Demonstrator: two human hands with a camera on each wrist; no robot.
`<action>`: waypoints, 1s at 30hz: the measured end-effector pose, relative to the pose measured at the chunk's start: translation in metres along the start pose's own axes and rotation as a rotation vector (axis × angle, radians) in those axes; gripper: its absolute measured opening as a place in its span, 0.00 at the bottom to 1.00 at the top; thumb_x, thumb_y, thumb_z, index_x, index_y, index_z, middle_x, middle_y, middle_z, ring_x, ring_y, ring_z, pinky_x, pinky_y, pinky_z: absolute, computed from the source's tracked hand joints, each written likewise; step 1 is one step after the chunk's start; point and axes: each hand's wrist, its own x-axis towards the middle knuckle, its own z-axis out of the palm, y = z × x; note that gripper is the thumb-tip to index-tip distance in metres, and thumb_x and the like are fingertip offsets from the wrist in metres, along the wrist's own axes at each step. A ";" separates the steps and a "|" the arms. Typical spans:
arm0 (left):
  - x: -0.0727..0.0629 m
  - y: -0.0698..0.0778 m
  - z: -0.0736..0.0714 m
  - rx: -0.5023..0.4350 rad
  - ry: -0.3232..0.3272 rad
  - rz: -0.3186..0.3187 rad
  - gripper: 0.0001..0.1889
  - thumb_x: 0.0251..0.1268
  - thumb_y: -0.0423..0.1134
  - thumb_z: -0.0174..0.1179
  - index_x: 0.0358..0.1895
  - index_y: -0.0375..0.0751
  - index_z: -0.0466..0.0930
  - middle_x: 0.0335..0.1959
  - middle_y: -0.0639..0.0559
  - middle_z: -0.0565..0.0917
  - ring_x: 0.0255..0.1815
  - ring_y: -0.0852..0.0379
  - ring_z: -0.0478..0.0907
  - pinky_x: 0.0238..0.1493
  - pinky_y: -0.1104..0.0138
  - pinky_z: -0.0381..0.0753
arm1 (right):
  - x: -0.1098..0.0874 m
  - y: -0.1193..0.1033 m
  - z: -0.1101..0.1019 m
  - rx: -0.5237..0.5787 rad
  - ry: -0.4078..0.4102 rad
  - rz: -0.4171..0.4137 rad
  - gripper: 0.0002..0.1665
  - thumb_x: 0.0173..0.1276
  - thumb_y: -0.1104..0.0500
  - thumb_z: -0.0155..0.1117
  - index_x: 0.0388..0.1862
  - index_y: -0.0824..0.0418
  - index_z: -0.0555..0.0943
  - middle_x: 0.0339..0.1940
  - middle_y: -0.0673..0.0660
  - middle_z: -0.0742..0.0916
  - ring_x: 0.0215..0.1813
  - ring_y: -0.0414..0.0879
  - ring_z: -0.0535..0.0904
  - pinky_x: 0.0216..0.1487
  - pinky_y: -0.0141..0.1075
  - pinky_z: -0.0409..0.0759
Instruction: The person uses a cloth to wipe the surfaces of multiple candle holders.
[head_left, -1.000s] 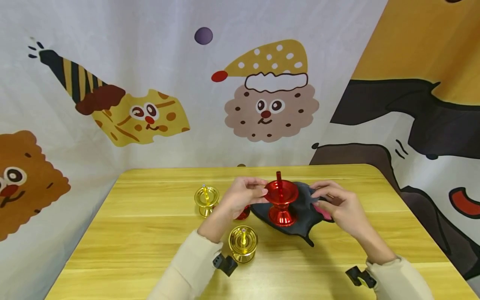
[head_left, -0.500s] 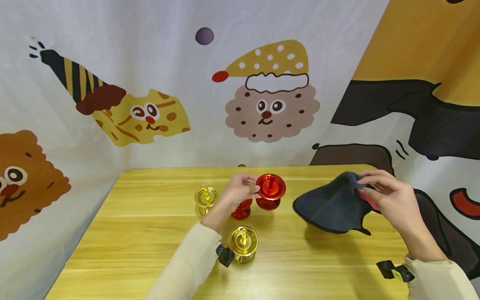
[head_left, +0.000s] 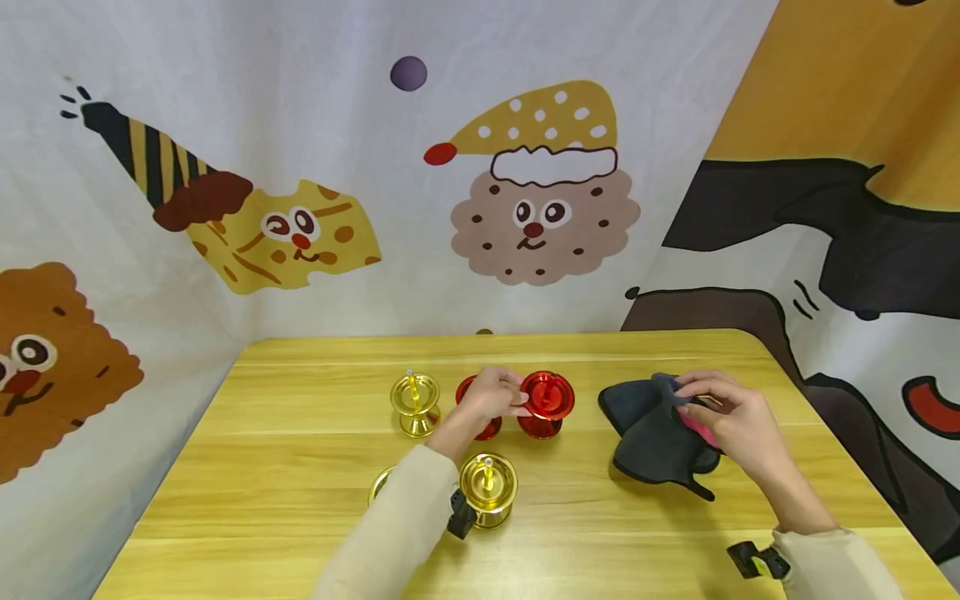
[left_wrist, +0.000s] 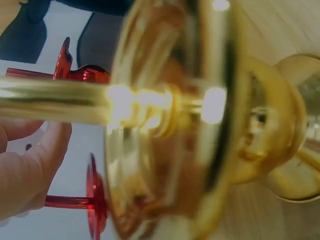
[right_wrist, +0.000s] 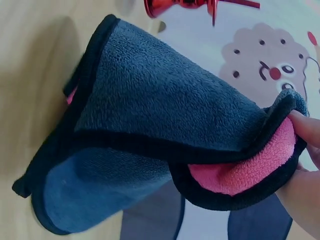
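A shiny red candlestick (head_left: 549,397) with a wide dish and a central spike stands upright on the wooden table. My left hand (head_left: 489,398) pinches the left rim of its dish. Behind that hand, a second red candlestick (head_left: 466,386) is partly covered; its dish and spike (left_wrist: 70,202) show in the left wrist view. On the right, my right hand (head_left: 731,417) grips a bunched corner of a dark grey cleaning cloth (head_left: 651,437). Its pink underside (right_wrist: 245,172) and black edging show in the right wrist view, and the rest drapes down over the table.
Gold candlesticks stand to the left: one at the back (head_left: 415,402), one in front (head_left: 488,487) close by my left wrist, and another (head_left: 380,482) mostly hidden by my sleeve. A cartoon-printed curtain (head_left: 330,150) hangs behind the table (head_left: 570,542).
My left hand has moved the red candlestick off the cloth and lowered it to the table beside the other red one. My right hand drew the cloth right, then slightly back left and lower.
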 end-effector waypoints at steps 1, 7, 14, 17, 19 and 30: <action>0.001 -0.002 0.001 0.009 0.005 -0.005 0.13 0.60 0.17 0.48 0.49 0.21 0.68 0.39 0.36 0.73 0.38 0.45 0.78 0.40 0.61 0.82 | -0.001 0.001 0.003 0.007 -0.006 -0.014 0.07 0.56 0.74 0.63 0.35 0.68 0.81 0.43 0.49 0.79 0.45 0.28 0.72 0.45 0.16 0.71; 0.005 -0.008 0.005 0.055 0.037 -0.015 0.10 0.57 0.16 0.51 0.43 0.22 0.70 0.36 0.38 0.73 0.32 0.48 0.78 0.33 0.65 0.83 | -0.003 0.004 0.018 0.062 -0.032 -0.069 0.10 0.53 0.79 0.61 0.32 0.69 0.81 0.42 0.54 0.79 0.43 0.28 0.74 0.41 0.18 0.75; 0.009 -0.015 0.007 0.062 0.046 -0.021 0.12 0.56 0.15 0.52 0.45 0.21 0.70 0.36 0.38 0.73 0.33 0.47 0.79 0.34 0.64 0.83 | -0.002 0.007 0.023 0.077 -0.048 -0.072 0.10 0.53 0.79 0.62 0.32 0.69 0.81 0.41 0.57 0.79 0.43 0.28 0.74 0.41 0.18 0.75; 0.009 -0.015 0.008 0.044 0.047 -0.031 0.15 0.57 0.15 0.50 0.49 0.21 0.69 0.41 0.36 0.74 0.37 0.46 0.78 0.36 0.65 0.82 | -0.002 0.007 0.023 0.074 -0.054 -0.066 0.10 0.53 0.79 0.62 0.32 0.69 0.81 0.42 0.59 0.79 0.43 0.28 0.74 0.41 0.18 0.75; 0.009 -0.016 0.008 0.044 0.033 -0.035 0.18 0.58 0.15 0.48 0.53 0.21 0.67 0.45 0.35 0.72 0.41 0.46 0.77 0.40 0.64 0.82 | -0.003 0.007 0.023 0.071 -0.055 -0.063 0.10 0.53 0.79 0.62 0.32 0.68 0.81 0.42 0.59 0.79 0.43 0.28 0.74 0.41 0.18 0.75; 0.008 -0.016 0.008 0.188 -0.092 0.007 0.25 0.66 0.24 0.46 0.65 0.23 0.55 0.64 0.32 0.61 0.63 0.41 0.61 0.58 0.55 0.70 | -0.003 0.008 0.025 0.070 -0.077 -0.059 0.10 0.54 0.79 0.61 0.32 0.68 0.81 0.42 0.59 0.78 0.43 0.28 0.74 0.40 0.19 0.75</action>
